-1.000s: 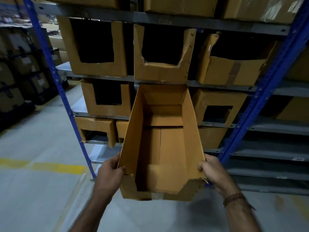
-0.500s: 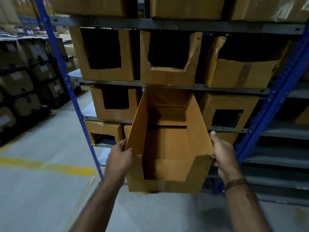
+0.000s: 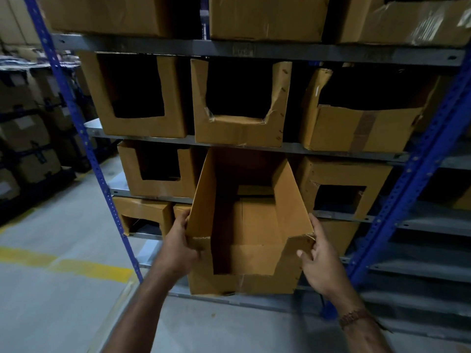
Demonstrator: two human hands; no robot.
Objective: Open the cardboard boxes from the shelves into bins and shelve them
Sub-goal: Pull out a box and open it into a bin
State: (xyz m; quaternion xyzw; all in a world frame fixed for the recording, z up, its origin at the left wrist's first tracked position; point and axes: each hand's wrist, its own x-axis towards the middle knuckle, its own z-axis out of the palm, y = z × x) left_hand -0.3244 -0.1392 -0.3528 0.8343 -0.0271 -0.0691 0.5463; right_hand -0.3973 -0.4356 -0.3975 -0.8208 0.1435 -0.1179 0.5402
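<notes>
I hold an open-topped cardboard bin [image 3: 257, 276] with a cut-out front, tilted up so its far end pokes into the gap between two bins on the second shelf from the floor. My left hand [image 3: 178, 244] grips its left wall near the front corner. On the other side, my right hand [image 3: 319, 256] holds the right front corner, thumb on the front face. The bin is empty inside.
Cut-front cardboard bins [image 3: 239, 105] fill the grey shelves [image 3: 254, 50] of a rack with blue uprights [image 3: 84, 138]. Closed boxes [image 3: 267, 16] sit on the top level. A yellow floor line [image 3: 89, 270] runs at left, with another stocked rack [image 3: 25, 138] beyond.
Both hands have raised the bin and pushed it forward toward the shelf gap. My view has moved closer to the rack.
</notes>
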